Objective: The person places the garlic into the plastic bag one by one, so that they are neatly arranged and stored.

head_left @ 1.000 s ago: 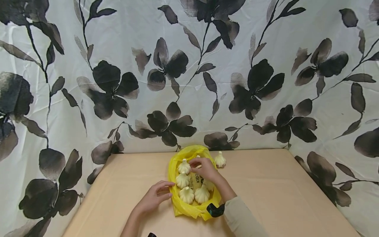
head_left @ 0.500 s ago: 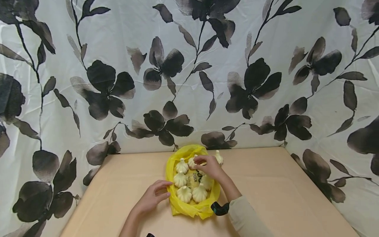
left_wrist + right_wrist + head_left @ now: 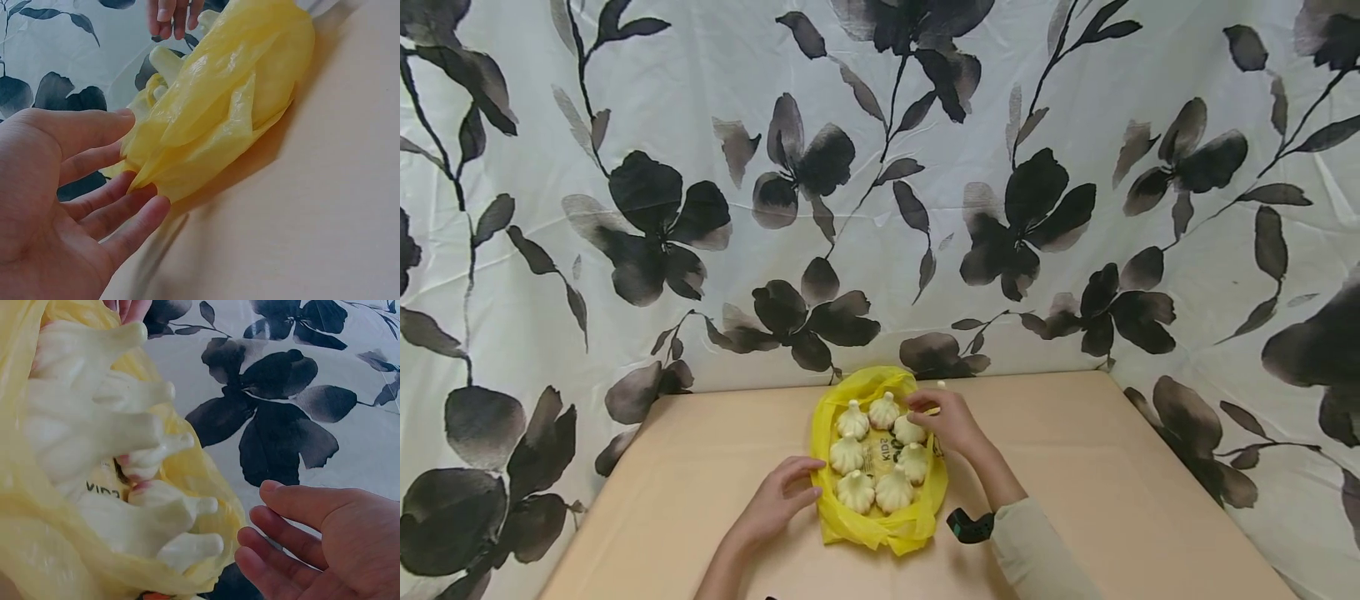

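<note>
A yellow plastic bag [image 3: 880, 533], its mouth spread wide, lies on the table with several white garlic bulbs [image 3: 853, 422] inside, set in a ring around dark print on the bag. My left hand [image 3: 778, 497] touches the bag's left side; in the left wrist view its fingers [image 3: 128, 219] reach out along the yellow plastic without curling round it. Over the bag's upper right rim is my right hand [image 3: 951, 423], beside a garlic bulb [image 3: 909, 430]. The right wrist view shows that hand's fingers [image 3: 275, 544] loosely bent, holding nothing.
The table [image 3: 1075, 483] has a plain tan surface. Its far edge meets a white curtain [image 3: 887, 242] with dark flowers. Another garlic bulb [image 3: 942, 384] is outside the bag, behind my right hand and nearly all hidden. A black strap [image 3: 972, 527] is on my right wrist.
My right hand has let go of the garlic bulb at the bag's far end and drawn back to the right rim. My left hand still touches the left side. The whole view has shifted slightly.
</note>
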Motion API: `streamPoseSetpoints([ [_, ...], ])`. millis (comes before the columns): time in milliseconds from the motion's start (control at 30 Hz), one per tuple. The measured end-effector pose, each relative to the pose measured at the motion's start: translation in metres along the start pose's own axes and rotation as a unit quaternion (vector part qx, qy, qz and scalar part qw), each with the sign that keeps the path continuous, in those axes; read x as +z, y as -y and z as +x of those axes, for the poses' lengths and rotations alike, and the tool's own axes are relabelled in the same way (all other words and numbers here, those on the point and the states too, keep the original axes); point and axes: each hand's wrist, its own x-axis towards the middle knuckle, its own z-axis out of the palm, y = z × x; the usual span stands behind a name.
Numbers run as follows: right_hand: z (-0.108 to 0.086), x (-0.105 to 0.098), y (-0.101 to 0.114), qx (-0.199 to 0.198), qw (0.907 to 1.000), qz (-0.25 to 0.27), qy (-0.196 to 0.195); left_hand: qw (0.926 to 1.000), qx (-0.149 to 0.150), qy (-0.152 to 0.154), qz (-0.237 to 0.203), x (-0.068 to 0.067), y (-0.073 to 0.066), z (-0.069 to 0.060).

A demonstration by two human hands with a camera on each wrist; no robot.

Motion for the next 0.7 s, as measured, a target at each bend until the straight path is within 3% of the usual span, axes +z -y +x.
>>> streamPoseSetpoints([
  [300,-0.005,-0.011,-0.010,0.014,0.9995,-0.008,-0.028,0.9997,-0.008,-0.024,0.000,0.000,0.004,-0.003],
  [700,-0.004,-0.025,-0.029,0.033,0.9973,-0.024,-0.062,0.9996,-0.006,0.005,-0.028,-0.005,0.003,-0.005],
])
